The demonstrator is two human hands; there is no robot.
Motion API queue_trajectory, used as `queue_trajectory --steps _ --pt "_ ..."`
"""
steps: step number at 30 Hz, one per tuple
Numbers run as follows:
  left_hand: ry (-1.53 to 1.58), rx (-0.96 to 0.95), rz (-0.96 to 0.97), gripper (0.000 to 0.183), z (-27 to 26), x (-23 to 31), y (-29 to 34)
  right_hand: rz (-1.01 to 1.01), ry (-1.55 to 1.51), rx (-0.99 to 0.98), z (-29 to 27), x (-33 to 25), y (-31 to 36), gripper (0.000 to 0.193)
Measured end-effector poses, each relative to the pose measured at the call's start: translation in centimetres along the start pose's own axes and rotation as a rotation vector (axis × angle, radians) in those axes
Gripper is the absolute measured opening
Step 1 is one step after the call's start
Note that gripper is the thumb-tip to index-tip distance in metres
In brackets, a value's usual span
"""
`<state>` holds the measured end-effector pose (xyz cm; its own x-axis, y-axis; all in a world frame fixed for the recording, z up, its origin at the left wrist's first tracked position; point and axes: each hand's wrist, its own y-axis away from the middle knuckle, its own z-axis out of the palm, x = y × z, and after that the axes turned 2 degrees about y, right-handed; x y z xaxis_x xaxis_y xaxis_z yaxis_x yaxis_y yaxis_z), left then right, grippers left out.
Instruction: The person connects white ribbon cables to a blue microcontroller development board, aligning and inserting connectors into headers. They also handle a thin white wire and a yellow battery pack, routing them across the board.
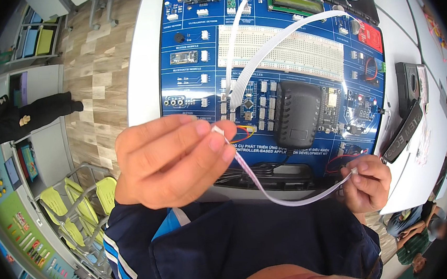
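Between my two hands a thin white flat cable (283,202) sags in a loose curve, with a small white plug at each end. My left hand (167,162) pinches one plug between thumb and fingertips, above the front left of a blue electronics kit board (169,81). Lower right, by the board's front corner, my right hand (368,183) has its fingers closed on the other plug. Two white ribbon cables, a wide one (264,57) and a narrow one (233,39), run from the small microcontroller board (248,103) to the screen and a sensor at the top.
A black power adapter (299,111) lies on the kit, below the white breadboard (279,43) and small display (297,2). Right of it on the white table sit a black multimeter (411,85) and black strap (404,130). Green chairs (78,198) and a person (33,118) are left.
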<state>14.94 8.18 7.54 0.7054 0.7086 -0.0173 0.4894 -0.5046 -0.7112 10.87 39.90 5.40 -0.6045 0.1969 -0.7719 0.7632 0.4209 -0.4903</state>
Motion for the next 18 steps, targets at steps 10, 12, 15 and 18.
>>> queue_trajectory --steps 10,12,15,18 --pt "-0.026 0.017 0.016 0.033 0.71 -0.17 0.46 -0.039 -0.021 -0.105 -0.53 0.36 0.14 0.033" --pt "-0.023 0.011 0.009 0.033 0.62 -0.12 0.67 -0.048 -0.042 -0.113 -0.57 0.43 0.04 0.033" --pt "0.009 -0.028 0.015 0.033 0.26 -0.22 0.44 -0.062 -0.047 -0.107 -0.64 0.65 0.31 0.032" --pt "-0.009 0.004 -0.009 0.032 0.24 -0.01 0.62 -0.072 -0.048 -0.136 -0.68 0.71 0.3 0.031"
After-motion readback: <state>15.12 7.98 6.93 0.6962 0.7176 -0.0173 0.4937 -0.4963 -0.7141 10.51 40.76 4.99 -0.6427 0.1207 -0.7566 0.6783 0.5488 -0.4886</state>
